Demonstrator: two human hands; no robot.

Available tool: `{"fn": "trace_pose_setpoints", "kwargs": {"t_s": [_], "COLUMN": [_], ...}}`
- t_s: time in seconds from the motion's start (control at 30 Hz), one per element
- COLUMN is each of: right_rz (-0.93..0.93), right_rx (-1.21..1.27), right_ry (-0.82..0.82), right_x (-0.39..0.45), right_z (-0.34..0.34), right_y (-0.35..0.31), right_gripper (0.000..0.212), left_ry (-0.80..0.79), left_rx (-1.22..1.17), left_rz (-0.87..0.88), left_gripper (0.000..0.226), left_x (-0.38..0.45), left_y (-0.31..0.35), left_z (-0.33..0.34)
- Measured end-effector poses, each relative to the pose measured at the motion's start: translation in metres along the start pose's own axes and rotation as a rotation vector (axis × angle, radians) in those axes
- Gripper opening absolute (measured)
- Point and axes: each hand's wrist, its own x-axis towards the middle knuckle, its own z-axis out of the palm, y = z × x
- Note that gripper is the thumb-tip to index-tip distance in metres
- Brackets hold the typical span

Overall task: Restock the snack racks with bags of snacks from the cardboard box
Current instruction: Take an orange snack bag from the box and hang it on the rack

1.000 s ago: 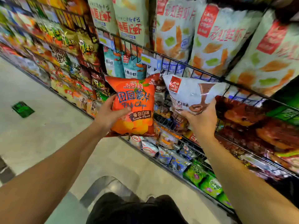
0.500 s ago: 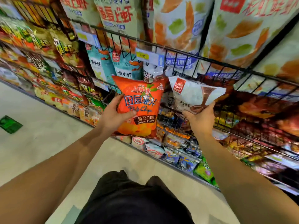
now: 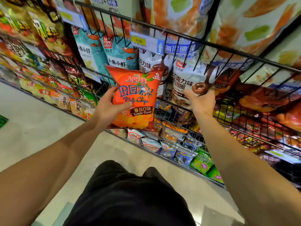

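My left hand (image 3: 109, 107) grips an orange bag of tomato potato chips (image 3: 136, 98) by its left edge, thumb across the front, holding it upright in front of the wire rack (image 3: 192, 40). My right hand (image 3: 201, 101) holds the lower edge of a white bag of chocolate rings (image 3: 187, 82), which now stands inside the rack's middle shelf beside another white bag of the same kind (image 3: 150, 64). The cardboard box is out of view.
Teal shrimp-cracker bags (image 3: 120, 51) stand left of the white ones. Large bags (image 3: 179, 13) fill the shelf above, behind a price tag (image 3: 146, 41). Small packets (image 3: 167, 149) line the bottom shelf. My dark trousers (image 3: 130, 193) and the pale floor (image 3: 32, 128) lie below.
I have come closer to the rack. My right hand has pushed the white chocolate bag upright into the middle shelf. The orange bag has stayed in my left hand.
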Motion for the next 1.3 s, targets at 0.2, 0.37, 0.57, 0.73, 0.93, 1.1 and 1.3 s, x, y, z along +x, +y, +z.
{"fn": "trace_pose_setpoints", "kwargs": {"t_s": [0.2,0.37,0.57,0.73,0.93,1.1,1.3], "right_rz": [-0.014,-0.032,-0.041,-0.093,-0.070,-0.091,-0.120], "right_rx": [0.029,0.025,0.026,-0.037,-0.066,-0.015,-0.019], "right_ry": [-0.009,-0.017,-0.087,-0.131,-0.233,-0.272,-0.397], "right_x": [-0.001,-0.005,-0.001,-0.006,-0.006,-0.014,-0.058], "right_z": [0.001,-0.008,-0.003,0.016,0.005,-0.017,-0.046], "right_y": [-0.006,0.003,0.002,0.007,0.006,0.003,0.002], "right_gripper": [0.046,0.040,0.038,0.049,0.070,0.085,0.066], "left_ry": [0.009,0.017,0.014,0.032,0.061,0.105,0.046], "left_rx": [0.018,0.046,0.055,0.053,0.049,0.037,0.040], "left_rz": [-0.001,0.000,-0.018,-0.015,-0.004,0.023,0.015], "left_gripper": [0.080,0.081,0.086,0.088,0.089,0.090,0.085], "left_x": [0.000,0.000,0.007,0.009,-0.010,-0.044,-0.082], "left_y": [0.004,0.007,0.010,0.008,0.012,0.008,0.007], "left_z": [0.001,0.000,0.003,0.006,0.010,0.016,0.043]}}
